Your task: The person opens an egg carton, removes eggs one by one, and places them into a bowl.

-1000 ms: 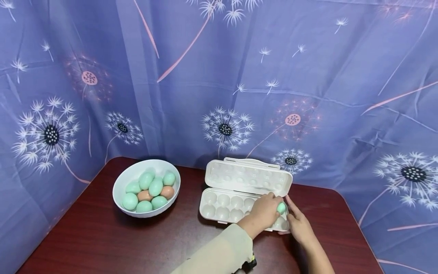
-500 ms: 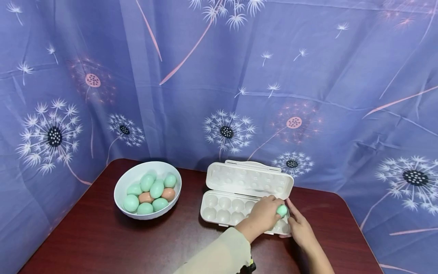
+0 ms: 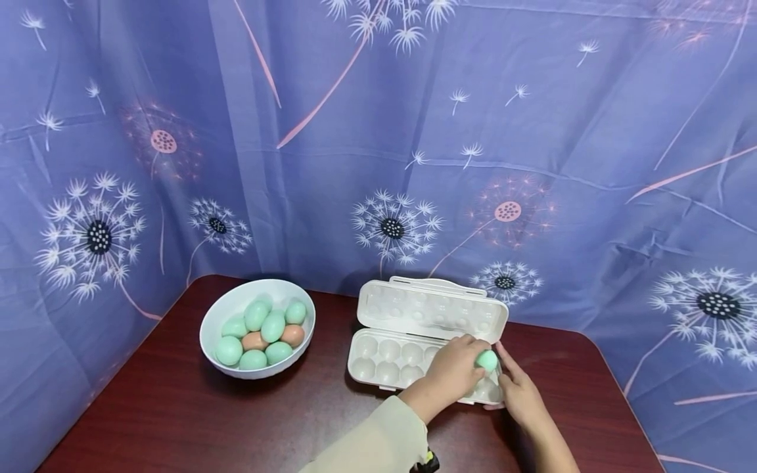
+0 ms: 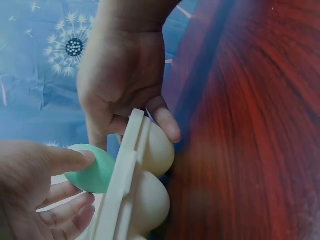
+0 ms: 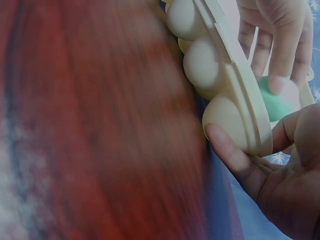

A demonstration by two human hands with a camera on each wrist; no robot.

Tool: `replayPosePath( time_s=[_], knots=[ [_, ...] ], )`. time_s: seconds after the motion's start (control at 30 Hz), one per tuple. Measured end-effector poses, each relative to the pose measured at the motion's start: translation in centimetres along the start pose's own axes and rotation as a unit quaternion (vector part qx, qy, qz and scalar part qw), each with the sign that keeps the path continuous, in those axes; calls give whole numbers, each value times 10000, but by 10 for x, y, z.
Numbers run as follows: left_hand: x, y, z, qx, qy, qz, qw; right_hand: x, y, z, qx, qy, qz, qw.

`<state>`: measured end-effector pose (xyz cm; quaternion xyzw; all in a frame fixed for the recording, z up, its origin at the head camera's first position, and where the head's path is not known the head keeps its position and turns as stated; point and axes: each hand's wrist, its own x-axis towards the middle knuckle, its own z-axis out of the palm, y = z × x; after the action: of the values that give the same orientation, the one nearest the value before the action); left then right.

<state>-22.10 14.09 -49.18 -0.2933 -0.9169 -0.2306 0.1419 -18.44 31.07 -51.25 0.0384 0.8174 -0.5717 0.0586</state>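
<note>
My left hand (image 3: 452, 368) reaches over the right end of an open white plastic egg carton (image 3: 362, 380) and holds a pale green egg (image 3: 487, 360). In the left wrist view the thumb lies on the egg (image 4: 97, 172) with the other fingers beyond it; the egg is at the carton's rim. How deep it sits in a cup is hidden. My right hand (image 3: 523, 391) grips the carton's right end. The right wrist view shows its thumb (image 5: 227, 152) against an outer cup (image 5: 222, 117). The carton's hinged lid (image 3: 432, 309) stands raised behind the base.
A white bowl (image 3: 207, 338) with several green eggs (image 3: 229, 350) and two brown eggs (image 3: 292, 335) stands on the left of the dark red wooden table (image 3: 236, 420). A blue dandelion-patterned curtain (image 3: 331, 197) hangs right behind the table.
More of the green egg now shows past the left fingers, at nearly the same spot. The right hand keeps its grip on the carton. The head view has shifted slightly.
</note>
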Motion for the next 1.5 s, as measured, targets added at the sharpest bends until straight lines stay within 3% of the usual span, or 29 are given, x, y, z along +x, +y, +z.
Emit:
replayPosePath(
  time_s=[0.43, 0.8, 1.2, 1.5],
  knots=[
    [-19, -7, -22, -713, 205, -349, 9966, 3, -3, 6, -75, -25, 49, 10000],
    [-35, -16, -35, -1603, 231, -942, 9823, 3, -2, 6, -114, -7, 88, 9999],
    [-45, -31, -55, -1962, 571, -968, 9741, 4, -4, 7, -133, -54, 78, 9999],
    [-62, -46, -75, -2037, 969, -927, 9698, -1, -1, 3, -99, 18, 21, 9999]
  ],
)
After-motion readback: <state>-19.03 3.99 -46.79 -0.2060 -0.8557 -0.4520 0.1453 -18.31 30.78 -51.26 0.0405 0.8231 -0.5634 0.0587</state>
